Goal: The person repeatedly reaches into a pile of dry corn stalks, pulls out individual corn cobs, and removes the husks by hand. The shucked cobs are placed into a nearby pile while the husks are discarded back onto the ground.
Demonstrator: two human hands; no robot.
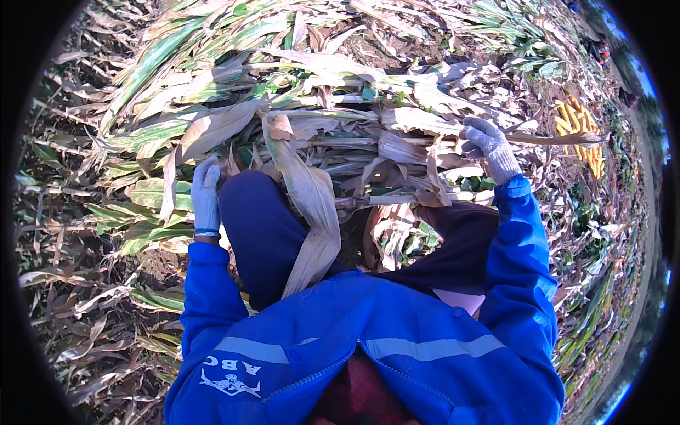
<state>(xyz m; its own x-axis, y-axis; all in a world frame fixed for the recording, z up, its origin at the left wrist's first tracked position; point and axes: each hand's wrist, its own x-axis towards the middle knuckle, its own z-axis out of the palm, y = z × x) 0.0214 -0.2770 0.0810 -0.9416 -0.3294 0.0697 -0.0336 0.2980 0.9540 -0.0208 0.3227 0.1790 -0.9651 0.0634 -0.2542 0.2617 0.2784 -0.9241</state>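
Observation:
Dry maize stalks [393, 199] with withered leaves lie across in front of my bent knees. My left hand [206, 186], in a pale knitted glove, is beside my left knee, close to the leaves; its fingers are partly hidden, so I cannot tell whether it holds anything. My right hand [487, 143], in a matching glove, has its fingers curled at the right end of the stalks, by a dry husk; its grip is not clear. A long dry maize leaf [313, 202] hangs over my left thigh.
A heap of husked yellow maize cobs [579, 127] lies on the ground at the far right. Green and dry maize leaves [159, 196] cover the ground at the left, with more cut stalks [212, 79] beyond. Bare soil [159, 265] shows beside my left sleeve.

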